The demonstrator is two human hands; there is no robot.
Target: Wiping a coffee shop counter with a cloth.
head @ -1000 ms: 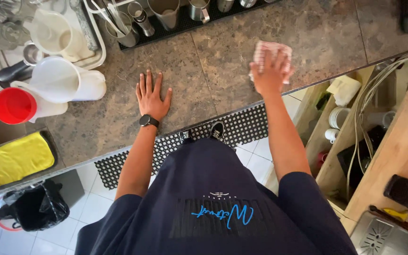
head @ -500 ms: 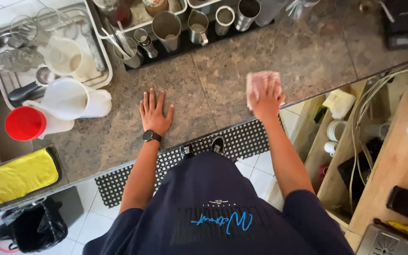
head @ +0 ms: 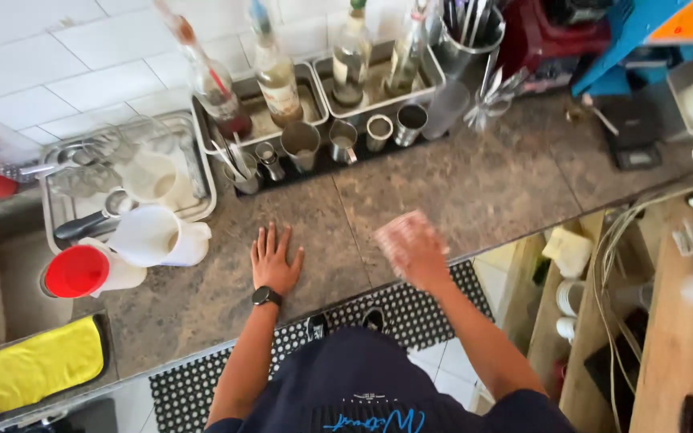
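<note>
My left hand [head: 273,259] lies flat on the speckled stone counter [head: 475,184], fingers spread, with a black watch on the wrist. My right hand [head: 417,255] presses a pink cloth [head: 399,232] onto the counter near its front edge; the hand and cloth are blurred. Both hands rest in the middle of the counter, about a hand's width apart.
Behind stand metal trays with bottles [head: 276,76] and several steel cups [head: 300,143]. At the left are a white jug [head: 156,236], a red-lidded container [head: 78,271] and a yellow cloth [head: 34,365]. A perforated black mat [head: 435,309] covers the floor. Shelves and cables lie to the right.
My right hand has drawn the pink cloth toward me and leftward across the counter. The camera view has tilted up, showing more of the back wall. My left hand stayed put.
</note>
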